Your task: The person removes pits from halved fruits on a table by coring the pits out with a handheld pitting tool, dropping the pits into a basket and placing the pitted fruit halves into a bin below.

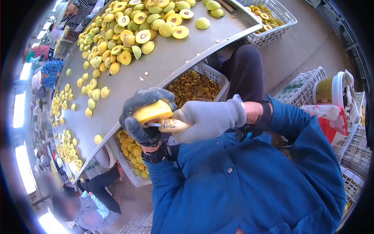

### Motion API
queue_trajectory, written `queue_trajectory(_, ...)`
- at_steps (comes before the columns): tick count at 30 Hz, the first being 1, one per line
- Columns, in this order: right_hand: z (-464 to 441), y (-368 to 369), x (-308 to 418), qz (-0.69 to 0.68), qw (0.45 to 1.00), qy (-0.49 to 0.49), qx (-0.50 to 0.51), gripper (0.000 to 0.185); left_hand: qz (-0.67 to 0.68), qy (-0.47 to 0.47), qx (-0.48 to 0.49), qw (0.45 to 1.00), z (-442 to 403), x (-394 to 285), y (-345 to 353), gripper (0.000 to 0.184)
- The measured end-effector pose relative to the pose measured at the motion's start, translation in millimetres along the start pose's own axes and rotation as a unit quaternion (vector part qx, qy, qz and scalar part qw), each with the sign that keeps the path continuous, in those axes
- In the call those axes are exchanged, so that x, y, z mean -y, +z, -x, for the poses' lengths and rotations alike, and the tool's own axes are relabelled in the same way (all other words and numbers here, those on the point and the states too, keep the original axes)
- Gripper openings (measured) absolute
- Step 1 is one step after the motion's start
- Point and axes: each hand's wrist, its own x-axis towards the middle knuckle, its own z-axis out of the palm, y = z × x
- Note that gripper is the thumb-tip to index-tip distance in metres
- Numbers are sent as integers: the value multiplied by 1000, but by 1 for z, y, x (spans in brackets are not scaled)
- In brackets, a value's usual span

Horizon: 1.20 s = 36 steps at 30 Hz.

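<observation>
My left hand (128, 111), in a dark, dirty work glove, is wrapped around a yellow peach half (154, 111). My right hand (212, 119), in a light grey glove, grips a pitting tool (175, 125) with a pale wooden handle and a thin metal working end. The metal end meets the underside of the peach half, near my left fingers. How deep it goes is hidden. Both hands are in front of my chest, beside the table edge. Just beyond them, a crate of brown pits and scraps (194, 87) sits below the table.
A metal table (171, 58) carries a large heap of peach halves (128, 35). Crates with fruit stand under its near edge (134, 154) and at upper right (269, 17). A white bucket (329, 91) and stacked crates are at right. Other people work along the left side.
</observation>
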Motion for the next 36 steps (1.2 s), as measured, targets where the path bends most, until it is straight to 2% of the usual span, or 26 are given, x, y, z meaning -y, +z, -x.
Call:
queue_trajectory(2,-3,-4,-1,-41,997,37,46,27,19,13,3,1000,-1,1,1,64)
queue_trajectory(5,-6,-11,-10,105,993,-41,-20,25,-29,14,5,999,1,9,-1,62)
queue_trajectory(7,-8,-15,-13,50,999,-8,16,17,-41,16,-10,999,0,13,5,61)
queue_trajectory(8,-11,-17,-15,25,999,7,35,14,4,22,33,999,-3,17,3,61)
queue_trajectory(9,-19,-12,-30,-68,996,16,61,10,48,28,75,996,-5,24,-2,60)
queue_trajectory(11,-30,0,-50,-178,976,-79,94,9,125,16,138,982,-7,28,-5,60)
queue_trajectory(12,-33,0,-50,-232,958,-125,111,8,151,-17,71,986,-5,30,0,60)
queue_trajectory(13,-34,-5,-51,-215,964,-117,106,9,176,-49,2,983,-2,33,7,60)
queue_trajectory(15,-28,-21,-39,-168,984,-26,62,14,212,-100,-133,963,-5,42,6,59)
queue_trajectory(16,-25,-29,-31,-138,989,19,42,17,210,-154,-212,942,-14,40,9,60)
queue_trajectory(17,-26,-33,-38,-114,992,25,40,20,5,-61,-220,974,-14,64,5,61)
queue_trajectory(19,-37,-47,-95,-112,991,57,38,25,186,-147,-306,922,-18,74,-24,63)
queue_trajectory(20,-41,-60,-116,195,979,14,-59,27,197,-138,-281,929,-13,82,-41,65)
queue_trajectory(21,-33,-72,-122,484,873,7,-65,24,193,-133,-280,931,-13,81,-45,65)
queue_trajectory(22,-30,-75,-136,501,847,119,-128,19,189,-132,-280,932,-11,80,-47,65)
queue_trajectory(23,-26,-78,-150,494,851,87,-156,18,172,-124,-282,936,-9,80,-50,66)
queue_trajectory(25,-29,-65,-127,401,891,28,-210,21,141,-113,-289,940,-2,83,-55,67)
queue_trajectory(28,-43,-39,-98,297,916,-54,-265,24,227,-151,-310,911,3,79,-58,71)
queue_trajectory(29,-49,-32,-86,273,922,-72,-264,24,282,-124,-271,912,8,74,-57,56)
queue_trajectory(30,-54,-26,-77,248,929,-94,-259,24,52,-97,-236,965,12,64,-55,57)
queue_trajectory(31,-58,-20,-69,247,930,-99,-254,26,-186,-67,-196,961,17,51,-52,57)
queue_trajectory(32,-63,-15,-69,252,928,-99,-257,26,-418,-42,-152,895,23,40,-53,57)
queue_trajectory(34,-67,-6,-73,260,927,-100,-250,27,-257,-28,-248,934,54,34,-78,46)
queue_trajectory(36,-62,-3,-78,244,945,-42,-215,27,-492,1,-243,836,98,20,-103,51)
